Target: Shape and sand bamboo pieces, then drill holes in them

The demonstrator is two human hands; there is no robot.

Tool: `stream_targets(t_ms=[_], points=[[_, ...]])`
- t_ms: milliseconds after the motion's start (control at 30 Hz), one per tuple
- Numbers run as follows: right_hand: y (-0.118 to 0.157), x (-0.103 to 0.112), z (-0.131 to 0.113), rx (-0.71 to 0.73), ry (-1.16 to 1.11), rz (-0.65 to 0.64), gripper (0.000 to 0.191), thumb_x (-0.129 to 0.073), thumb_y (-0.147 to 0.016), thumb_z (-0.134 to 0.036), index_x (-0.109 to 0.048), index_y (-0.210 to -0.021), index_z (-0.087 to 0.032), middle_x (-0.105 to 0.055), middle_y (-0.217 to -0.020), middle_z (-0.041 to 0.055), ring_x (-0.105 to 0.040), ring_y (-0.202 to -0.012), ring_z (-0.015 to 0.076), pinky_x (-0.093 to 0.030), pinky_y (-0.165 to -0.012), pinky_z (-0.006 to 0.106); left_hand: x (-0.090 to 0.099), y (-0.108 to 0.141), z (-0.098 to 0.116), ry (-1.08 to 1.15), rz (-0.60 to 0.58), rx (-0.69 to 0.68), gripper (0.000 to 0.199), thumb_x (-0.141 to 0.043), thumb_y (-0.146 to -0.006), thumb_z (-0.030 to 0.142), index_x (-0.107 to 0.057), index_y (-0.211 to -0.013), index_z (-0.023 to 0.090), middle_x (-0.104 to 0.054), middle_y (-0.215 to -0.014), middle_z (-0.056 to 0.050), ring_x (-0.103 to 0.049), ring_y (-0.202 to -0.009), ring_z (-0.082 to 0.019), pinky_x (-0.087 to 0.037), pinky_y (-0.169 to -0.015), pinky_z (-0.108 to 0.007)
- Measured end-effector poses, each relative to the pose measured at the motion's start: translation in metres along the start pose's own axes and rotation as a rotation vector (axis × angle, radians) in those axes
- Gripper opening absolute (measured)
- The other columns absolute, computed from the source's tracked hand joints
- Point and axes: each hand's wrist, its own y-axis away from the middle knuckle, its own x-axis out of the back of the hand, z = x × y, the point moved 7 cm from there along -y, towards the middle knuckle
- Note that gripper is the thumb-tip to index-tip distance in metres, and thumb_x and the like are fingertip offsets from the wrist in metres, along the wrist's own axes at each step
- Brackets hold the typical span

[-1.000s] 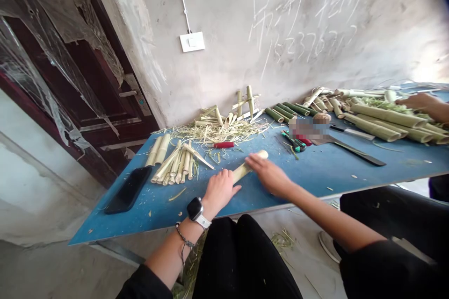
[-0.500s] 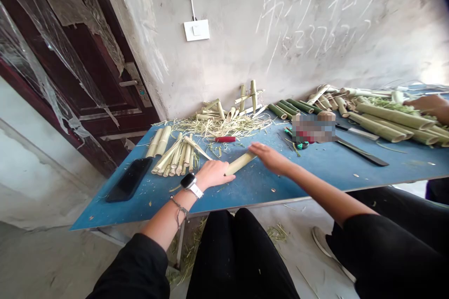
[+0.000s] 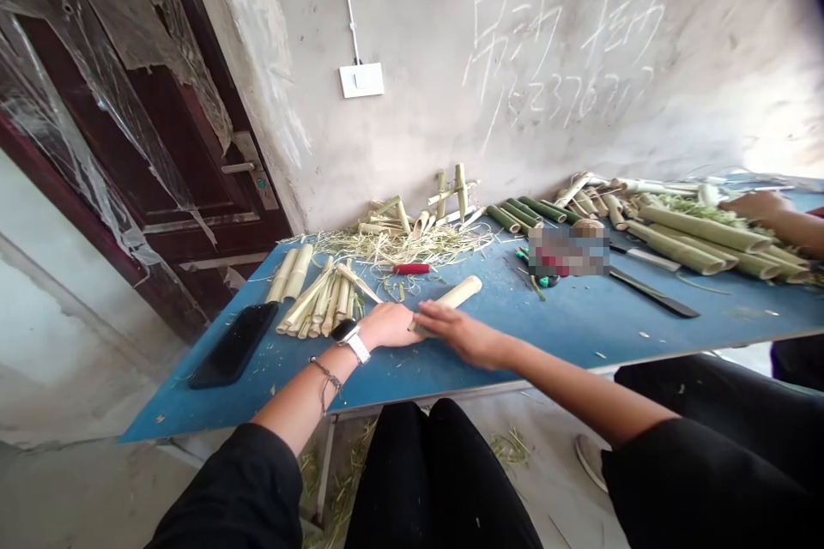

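A pale piece of bamboo [image 3: 460,292] lies slantwise on the blue table, its far end pointing away to the right. My left hand [image 3: 389,325], wearing a watch and a bracelet, is closed around its near end. Across the near part of the bamboo rests my right hand [image 3: 462,334], fingers stretched out and lying over it close to my left fingers. Whether something small is under the right fingers is hidden. A red-handled object [image 3: 411,269] sits just beyond, beside a heap of shavings [image 3: 399,242].
Left of my hands are bamboo sticks [image 3: 322,304] and a black phone [image 3: 235,345]. Green bamboo tubes [image 3: 526,213], a blurred patch [image 3: 570,252], a long dark blade [image 3: 653,293] and split bamboo [image 3: 711,232] lie rightward. Another person's hand [image 3: 753,206] is at far right.
My right hand has slid along the bamboo from its far end back toward my left hand. My left hand keeps its hold. The camera view has shifted slightly.
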Motion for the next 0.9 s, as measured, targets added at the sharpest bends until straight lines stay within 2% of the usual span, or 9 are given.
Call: stream_targets(t_ms=[33, 67, 133, 200, 367, 500, 700, 833, 900], points=[[0.000, -0.002, -0.004, 0.042, -0.008, -0.018, 0.062, -0.036, -0.078, -0.002, -0.030, -0.137, -0.022, -0.023, -0.144, 0.0046, -0.019, -0.131, 0.0173, -0.023, -0.106, 0.038, 0.000, 0.001, 0.001, -0.001, 0.000, -0.006, 0.044, -0.038, -0.077, 0.055, -0.064, -0.073, 0.020, -0.066, -0.073, -0.007, -0.063, -0.068, -0.023, -0.043, -0.058, -0.028], [0.000, -0.002, 0.002, -0.013, 0.007, -0.029, 0.061, -0.034, -0.077, 0.000, -0.035, -0.135, -0.022, -0.028, -0.142, 0.0045, -0.023, -0.129, 0.0163, -0.026, -0.106, 0.037, -0.001, 0.001, 0.004, -0.006, -0.002, -0.013, 0.043, -0.038, -0.077, 0.055, -0.064, -0.074, 0.020, -0.066, -0.072, -0.007, -0.063, -0.067, -0.023, -0.043, -0.057, -0.028], [0.001, 0.006, 0.019, -0.154, 0.048, 0.028, 0.059, -0.026, -0.076, 0.003, -0.039, -0.131, -0.011, -0.034, -0.136, 0.0160, -0.028, -0.127, 0.0234, -0.028, -0.102, 0.050, -0.004, 0.003, 0.008, -0.025, -0.012, -0.017, 0.044, -0.039, -0.077, 0.055, -0.063, -0.075, 0.019, -0.066, -0.071, -0.007, -0.063, -0.065, -0.022, -0.042, -0.055, -0.027], [0.003, 0.009, 0.027, -0.207, 0.068, 0.052, 0.058, -0.026, -0.076, 0.003, -0.039, -0.131, -0.008, -0.035, -0.135, 0.0197, -0.028, -0.127, 0.0263, -0.028, -0.100, 0.053, -0.007, 0.004, 0.012, -0.044, -0.006, -0.008, 0.045, -0.038, -0.077, 0.055, -0.063, -0.077, 0.018, -0.065, -0.071, -0.007, -0.063, -0.065, -0.022, -0.043, -0.056, -0.028], [0.007, 0.000, -0.001, 0.047, 0.031, -0.012, 0.056, -0.034, -0.080, -0.004, -0.034, -0.135, -0.015, -0.029, -0.141, 0.0094, -0.023, -0.130, 0.0184, -0.025, -0.106, 0.039, -0.011, 0.010, 0.018, -0.072, 0.057, 0.044, 0.046, -0.034, -0.081, 0.053, -0.062, -0.078, 0.016, -0.066, -0.076, -0.010, -0.064, -0.072, -0.024, -0.045, -0.063, -0.030], [0.011, 0.014, 0.022, -0.171, 0.092, 0.056, 0.052, -0.025, -0.079, 0.000, -0.042, -0.129, -0.005, -0.039, -0.132, 0.0212, -0.035, -0.123, 0.0273, -0.033, -0.099, 0.052, -0.009, 0.015, 0.026, -0.089, 0.093, 0.094, 0.045, -0.035, -0.081, 0.052, -0.059, -0.089, 0.014, -0.066, -0.076, -0.011, -0.064, -0.072, -0.024, -0.045, -0.064, -0.032], [0.016, 0.007, 0.005, -0.009, 0.046, 0.029, 0.050, -0.033, -0.085, -0.010, -0.036, -0.134, -0.015, -0.034, -0.139, 0.0075, -0.025, -0.129, 0.0182, -0.025, -0.107, 0.038, -0.007, 0.020, 0.041, -0.152, 0.100, 0.124, 0.037, -0.038, -0.082, 0.040, -0.055, -0.098, 0.011, -0.066, -0.078, -0.012, -0.064, -0.074, -0.024, -0.046, -0.066, -0.033], [0.027, 0.017, 0.027, -0.200, 0.070, 0.128, 0.047, -0.028, -0.085, -0.009, -0.042, -0.130, -0.015, -0.041, -0.133, 0.0138, -0.033, -0.125, 0.0250, -0.031, -0.101, 0.051, -0.008, 0.023, 0.050, -0.166, 0.137, 0.153, 0.038, -0.036, -0.085, 0.036, -0.052, -0.102, 0.007, -0.065, -0.079, -0.013, -0.064, -0.072, -0.026, -0.045, -0.064, -0.034], [0.029, 0.015, 0.020, -0.147, 0.057, 0.118, 0.048, -0.029, -0.085, -0.010, -0.040, -0.131, -0.015, -0.039, -0.134, 0.0133, -0.029, -0.127, 0.0247, -0.029, -0.103, 0.050, -0.008, 0.025, 0.055, -0.176, 0.149, 0.179, 0.037, -0.038, -0.085, 0.036, -0.053, -0.100, 0.006, -0.065, -0.081, -0.015, -0.063, -0.073, -0.026, -0.045, -0.065, -0.035]])
